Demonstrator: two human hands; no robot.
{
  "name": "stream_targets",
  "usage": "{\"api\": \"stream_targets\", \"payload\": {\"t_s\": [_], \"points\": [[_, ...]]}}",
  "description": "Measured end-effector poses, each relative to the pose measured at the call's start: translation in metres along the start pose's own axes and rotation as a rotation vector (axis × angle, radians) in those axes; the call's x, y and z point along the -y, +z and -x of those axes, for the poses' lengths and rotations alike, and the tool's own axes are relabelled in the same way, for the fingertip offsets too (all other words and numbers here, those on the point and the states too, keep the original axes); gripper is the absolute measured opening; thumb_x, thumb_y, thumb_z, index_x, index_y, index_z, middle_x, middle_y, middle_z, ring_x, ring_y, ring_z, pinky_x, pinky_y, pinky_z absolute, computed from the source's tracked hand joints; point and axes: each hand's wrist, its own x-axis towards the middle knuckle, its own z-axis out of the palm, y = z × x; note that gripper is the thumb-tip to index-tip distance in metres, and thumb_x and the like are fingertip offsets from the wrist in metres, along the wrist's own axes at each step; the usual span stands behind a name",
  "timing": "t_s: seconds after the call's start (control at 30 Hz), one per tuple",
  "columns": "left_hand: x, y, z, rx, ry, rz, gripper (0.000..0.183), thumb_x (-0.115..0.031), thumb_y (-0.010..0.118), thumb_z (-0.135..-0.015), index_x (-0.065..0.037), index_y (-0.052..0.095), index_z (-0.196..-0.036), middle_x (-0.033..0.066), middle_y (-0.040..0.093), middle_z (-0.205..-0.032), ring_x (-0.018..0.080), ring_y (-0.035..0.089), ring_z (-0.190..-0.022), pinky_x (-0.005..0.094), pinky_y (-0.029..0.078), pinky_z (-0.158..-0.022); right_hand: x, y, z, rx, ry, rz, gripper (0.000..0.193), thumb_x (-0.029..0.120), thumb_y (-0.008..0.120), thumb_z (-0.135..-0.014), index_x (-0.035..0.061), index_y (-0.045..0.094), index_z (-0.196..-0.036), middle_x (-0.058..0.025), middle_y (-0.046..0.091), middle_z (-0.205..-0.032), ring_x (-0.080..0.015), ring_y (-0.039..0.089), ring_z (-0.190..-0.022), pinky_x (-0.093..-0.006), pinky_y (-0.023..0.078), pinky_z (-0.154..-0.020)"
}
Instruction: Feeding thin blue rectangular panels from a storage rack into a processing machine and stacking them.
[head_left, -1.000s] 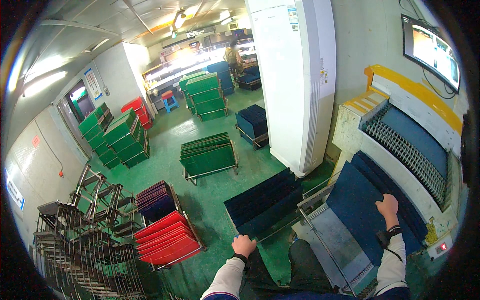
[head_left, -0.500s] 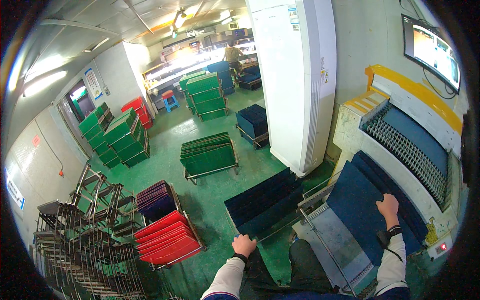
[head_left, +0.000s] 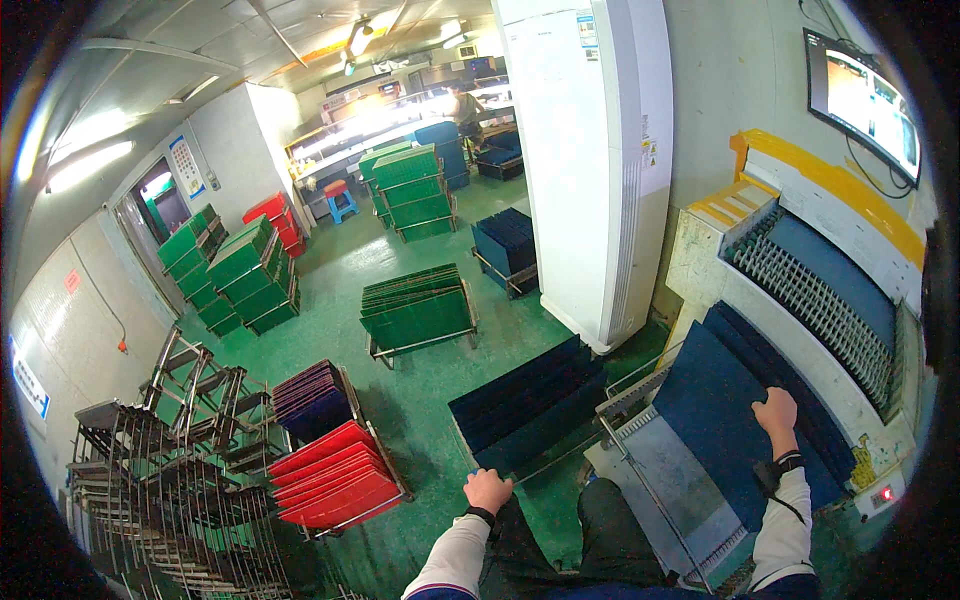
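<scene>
Blue flat panels (head_left: pixel 707 410) lean in a stack on a metal rack at my right side. My right hand (head_left: pixel 775 418) is closed at the edge of the front panel; its fingertips are partly hidden. A pale grey plate (head_left: pixel 668 478) with toothed edges lies beside the panels, nearer my legs. My left hand (head_left: pixel 488 491) is closed above my left knee, close to the near corner of a floor rack of dark blue panels (head_left: pixel 530 410). A small blue bit shows at its fingers, too small to name.
A machine with a slatted roller bed (head_left: pixel 815 310) stands at the right. Red panels (head_left: pixel 335 480), green panels (head_left: pixel 418 318) and empty metal racks (head_left: pixel 170 490) stand on the floor. A tall white cabinet (head_left: pixel 590 180) rises ahead. A person (head_left: pixel 465 108) is at the far bench.
My hands and the panels have not visibly moved. The person at the far bench has shifted posture slightly.
</scene>
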Motion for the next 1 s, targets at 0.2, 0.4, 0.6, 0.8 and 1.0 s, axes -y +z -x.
{"api": "stream_targets", "payload": {"t_s": [0.2, 0.4, 0.6, 0.8, 1.0], "points": [[0.000, -0.001, 0.000, 0.028, -0.004, -0.011, 0.044, -0.042, 0.062, -0.077, -0.006, 0.072, -0.100, 0.0153, 0.065, -0.109, 0.0375, 0.058, -0.106, 0.0498, 0.050, -0.086, 0.011, -0.019, 0.002, 0.165, 0.073, -0.009, 0.051, 0.029, 0.074, -0.074, 0.0009, 0.066, -0.115, -0.0185, 0.065, -0.118, -0.0328, 0.061, -0.112, -0.0413, 0.048, -0.097], [0.000, -0.002, 0.000, 0.021, 0.002, -0.010, 0.044, -0.043, 0.062, -0.077, -0.006, 0.072, -0.100, 0.0150, 0.066, -0.109, 0.0372, 0.059, -0.106, 0.0496, 0.050, -0.086, 0.010, -0.015, 0.001, 0.135, 0.081, -0.010, 0.052, 0.028, 0.075, -0.073, 0.0007, 0.066, -0.116, -0.0184, 0.065, -0.116, -0.0334, 0.061, -0.111, -0.0418, 0.048, -0.096], [-0.001, -0.002, 0.000, 0.033, -0.009, -0.008, 0.044, -0.043, 0.062, -0.077, -0.007, 0.072, -0.100, 0.0147, 0.066, -0.107, 0.0365, 0.059, -0.106, 0.0496, 0.050, -0.086, -0.002, -0.002, -0.004, 0.109, 0.024, -0.040, 0.053, 0.030, 0.076, -0.072, 0.0001, 0.065, -0.116, -0.0191, 0.065, -0.115, -0.0337, 0.061, -0.111, -0.0421, 0.048, -0.096], [-0.003, -0.003, 0.002, 0.016, -0.020, -0.013, 0.044, -0.044, 0.061, -0.078, -0.007, 0.073, -0.098, 0.0152, 0.067, -0.105, 0.0368, 0.061, -0.103, 0.0500, 0.051, -0.086, -0.006, -0.013, 0.003, 0.208, -0.018, -0.130, 0.050, 0.030, 0.076, -0.069, -0.0021, 0.067, -0.107, -0.0230, 0.065, -0.112, -0.0374, 0.060, -0.108, -0.0447, 0.047, -0.094], [0.007, 0.004, -0.001, -0.047, 0.014, 0.034, 0.041, -0.041, 0.063, -0.073, -0.005, 0.072, -0.092, 0.0175, 0.066, -0.105, 0.0391, 0.060, -0.101, 0.0508, 0.052, -0.082, -0.014, -0.077, -0.008, -0.045, -0.122, -0.077, 0.045, 0.035, 0.072, -0.071, -0.0027, 0.066, -0.094, -0.0262, 0.064, -0.094, -0.0440, 0.061, -0.092, -0.0502, 0.048, -0.080]]}}
